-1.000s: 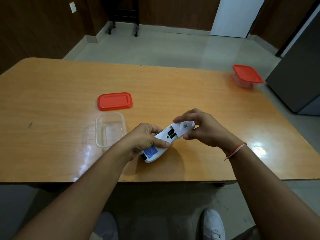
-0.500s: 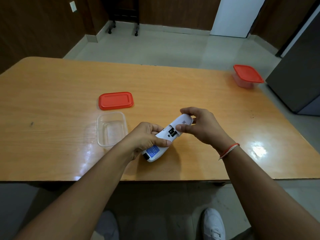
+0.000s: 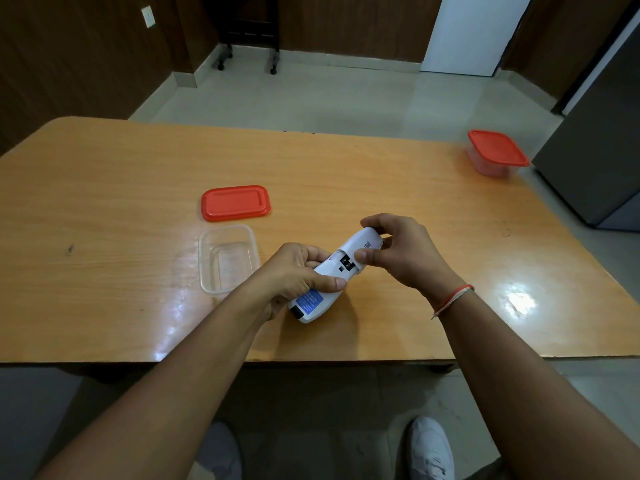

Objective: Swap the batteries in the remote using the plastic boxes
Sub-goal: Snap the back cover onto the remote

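Note:
A white remote lies back-up over the near middle of the table, a blue label at its near end. My left hand grips its lower half. My right hand pinches the battery cover at the far end, and the dark compartment opening shows just below that cover. An open clear plastic box sits to the left of my hands with nothing visible inside. Its red lid lies flat behind it. A second clear box with a red lid on stands at the far right corner.
The wooden table has its front edge close below my hands. A grey cabinet stands against the table's right end. Beyond the table is tiled floor, with a wheeled stand at the back wall.
The battery cover in my right hand has come down from a raised, tilted position onto the remote's far end. My left hand has kept its grip on the remote.

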